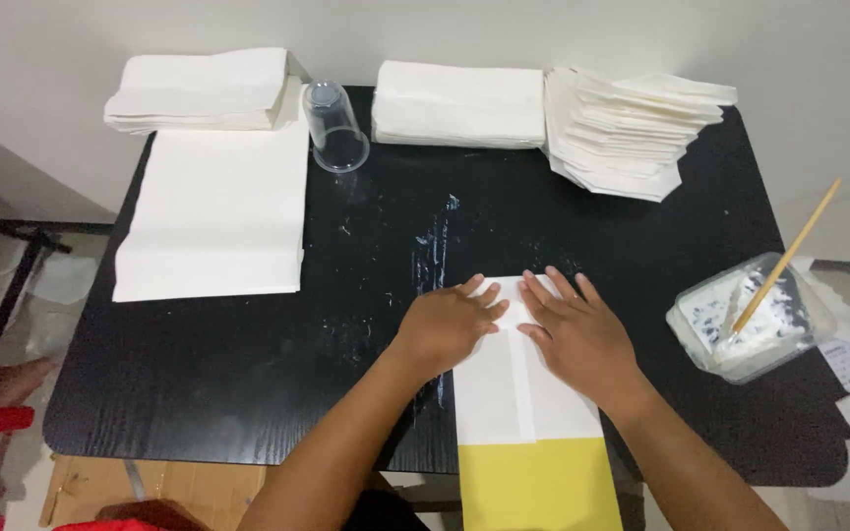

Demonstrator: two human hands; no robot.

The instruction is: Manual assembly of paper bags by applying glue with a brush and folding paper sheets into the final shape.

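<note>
Premises: small makeshift paper-craft workroom, likely domestic. Evidence: black tabletop point(248, 393) against a plain white wall point(445, 29); stacks of cut white paper point(204, 90) at 11 and 12 o'clock; folded paper pieces point(632, 128) at 1 o'clock; open glue tub point(752, 317) with stick point(789, 254) at 3 o'clock; dried smears point(433, 251) mid-surface; cardboard point(91, 487) on the floor.

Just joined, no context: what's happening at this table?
A person presses both hands, left hand and right hand, flat on a folded white paper piece lying on a yellow sheet at the near edge of the black table. Neither hand has a closed grip on anything. Behind are white paper stacks, folded pieces, an upturned clear plastic cup, and, at right, a paste tub with a stick.
</note>
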